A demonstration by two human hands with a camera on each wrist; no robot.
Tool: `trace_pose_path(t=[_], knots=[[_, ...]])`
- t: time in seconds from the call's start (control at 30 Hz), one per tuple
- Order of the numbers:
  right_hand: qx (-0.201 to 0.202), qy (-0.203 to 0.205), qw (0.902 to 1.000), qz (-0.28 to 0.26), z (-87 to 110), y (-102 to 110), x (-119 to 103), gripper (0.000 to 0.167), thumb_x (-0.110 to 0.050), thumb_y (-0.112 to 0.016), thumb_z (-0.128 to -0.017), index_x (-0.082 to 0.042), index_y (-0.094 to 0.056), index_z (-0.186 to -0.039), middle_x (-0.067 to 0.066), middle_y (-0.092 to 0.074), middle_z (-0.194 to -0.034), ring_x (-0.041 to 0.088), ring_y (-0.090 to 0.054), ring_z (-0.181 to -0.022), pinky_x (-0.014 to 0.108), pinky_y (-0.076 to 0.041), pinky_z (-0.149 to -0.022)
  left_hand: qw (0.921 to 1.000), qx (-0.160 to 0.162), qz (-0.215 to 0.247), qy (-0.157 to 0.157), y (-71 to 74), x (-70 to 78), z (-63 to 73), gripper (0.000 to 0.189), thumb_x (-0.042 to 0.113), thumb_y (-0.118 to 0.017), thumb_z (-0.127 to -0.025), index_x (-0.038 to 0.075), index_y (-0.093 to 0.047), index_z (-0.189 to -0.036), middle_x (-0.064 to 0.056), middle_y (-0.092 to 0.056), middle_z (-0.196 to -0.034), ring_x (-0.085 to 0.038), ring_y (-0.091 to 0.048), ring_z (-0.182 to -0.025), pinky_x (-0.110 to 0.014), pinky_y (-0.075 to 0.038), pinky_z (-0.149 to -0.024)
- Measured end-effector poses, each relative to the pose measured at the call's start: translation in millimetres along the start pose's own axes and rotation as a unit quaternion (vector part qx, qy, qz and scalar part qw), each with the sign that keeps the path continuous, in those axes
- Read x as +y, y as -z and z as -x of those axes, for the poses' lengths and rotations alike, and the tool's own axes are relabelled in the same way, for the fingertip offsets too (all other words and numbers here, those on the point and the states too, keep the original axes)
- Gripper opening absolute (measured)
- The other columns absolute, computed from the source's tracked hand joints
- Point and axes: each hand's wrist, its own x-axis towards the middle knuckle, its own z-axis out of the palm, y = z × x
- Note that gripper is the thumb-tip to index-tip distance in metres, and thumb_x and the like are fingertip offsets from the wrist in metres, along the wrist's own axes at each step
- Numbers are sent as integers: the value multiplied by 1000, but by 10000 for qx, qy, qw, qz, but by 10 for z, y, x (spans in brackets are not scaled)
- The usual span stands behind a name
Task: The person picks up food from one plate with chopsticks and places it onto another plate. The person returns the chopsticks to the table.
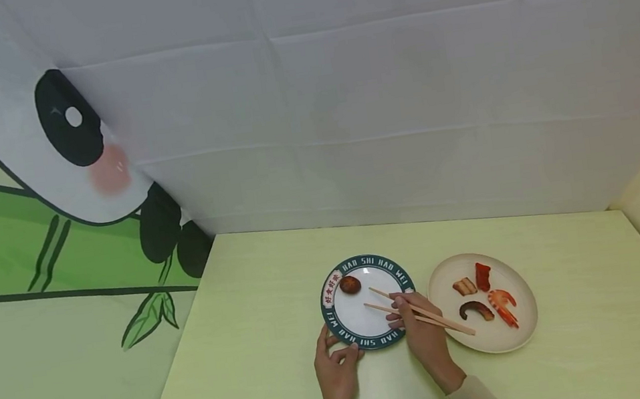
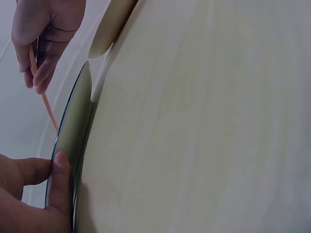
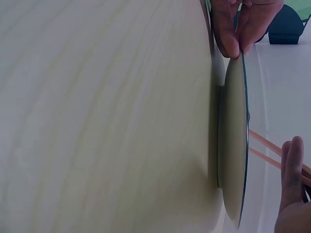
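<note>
A white plate with a dark green lettered rim [image 1: 369,341] lies on the table, bearing one round brown food piece [image 1: 350,284] near its upper left edge. My left hand [image 1: 337,367] pinches the near left rim of this plate between thumb and fingers, which the left wrist view shows close up. With my right hand [image 1: 424,333] I hold a pair of wooden chopsticks [image 1: 442,320]. Their tips are spread apart over the middle of the plate, to the right of the brown piece and not touching it. In the right wrist view the chopsticks [image 3: 265,141] stick out past the plate's edge.
Right of the lettered plate stands a cream plate [image 1: 497,343]. On it lie a shrimp [image 1: 503,307], a red piece [image 1: 483,276], a striped tan piece [image 1: 464,286] and a curved brown piece [image 1: 477,310]. A white cloth wall [image 1: 376,118] rises behind the pale table [image 1: 242,344].
</note>
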Motion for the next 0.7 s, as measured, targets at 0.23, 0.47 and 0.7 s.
trace_pose_path(t=[0.23,0.47,0.7], knots=[[-31,35,9999,160,-8,-30,-15,22,-4,-59,-107,8,-73,-118,26,-71,-98,36,-78,-78,28,-70,-66,10000,-3,-14,7,-4,-17,-9,79,-13,-72,-87,-4,-39,-158,-21,-56,-121,-18,-71,-82,-28,-70,-70],[-38,-110,9998,190,-21,-50,14,22,-6,-60,-107,7,-75,-118,21,-71,-96,36,-78,-79,26,-69,-67,9999,35,-93,61,-16,-14,-10,78,-12,-73,-87,-4,-40,-158,-21,-56,-121,-18,-71,-82,-28,-70,-68],[-40,-87,9999,66,-51,-69,43,21,-5,-61,-106,6,-75,-117,24,-69,-96,40,-77,-79,29,-70,-67,9999,45,-64,75,-26,-2,-6,78,-12,-72,-87,-4,-40,-158,-20,-55,-121,-18,-71,-82,-29,-70,-69]])
